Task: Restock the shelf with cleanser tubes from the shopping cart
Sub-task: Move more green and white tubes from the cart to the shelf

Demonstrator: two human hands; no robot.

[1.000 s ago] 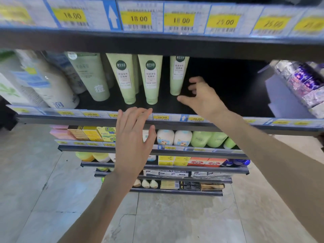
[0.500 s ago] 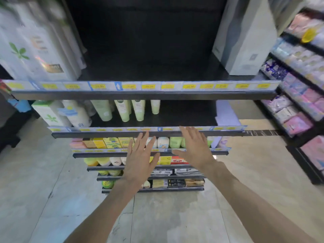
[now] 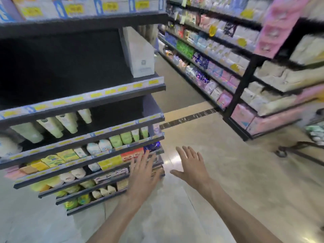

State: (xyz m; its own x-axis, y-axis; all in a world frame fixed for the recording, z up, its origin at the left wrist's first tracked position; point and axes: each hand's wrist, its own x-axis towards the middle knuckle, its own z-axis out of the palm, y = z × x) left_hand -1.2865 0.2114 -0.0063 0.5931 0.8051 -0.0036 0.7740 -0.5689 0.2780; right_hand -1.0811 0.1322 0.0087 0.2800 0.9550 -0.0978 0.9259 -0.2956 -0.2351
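1. We see our left hand (image 3: 142,174) held out in front of the lower right end of the shelf (image 3: 98,132), fingers spread and straight; its grip is fully open and holds nothing.
2. Our right hand (image 3: 190,166) hangs over the pale floor (image 3: 236,181) just right of the shelf end, fingers splayed, thumb out to the left; this grip is open and empty too.
3. The two hands are near each other, not touching.
4. Cleanser tubes (image 3: 59,126), pale green, stand caps down in a row on the third board down, toward its left half; the right half of that board is bare and dark.
5. A white box (image 3: 140,55) stands at the right end of the board above.
6. Lower boards carry small yellow, green and white packs, blurred.
7. At the far right edge, part of the shopping cart (image 3: 313,137) shows, with pale green items inside; we cannot tell them in detail.
8. Across the aisle a second rack (image 3: 245,81) holds pink and white packs.
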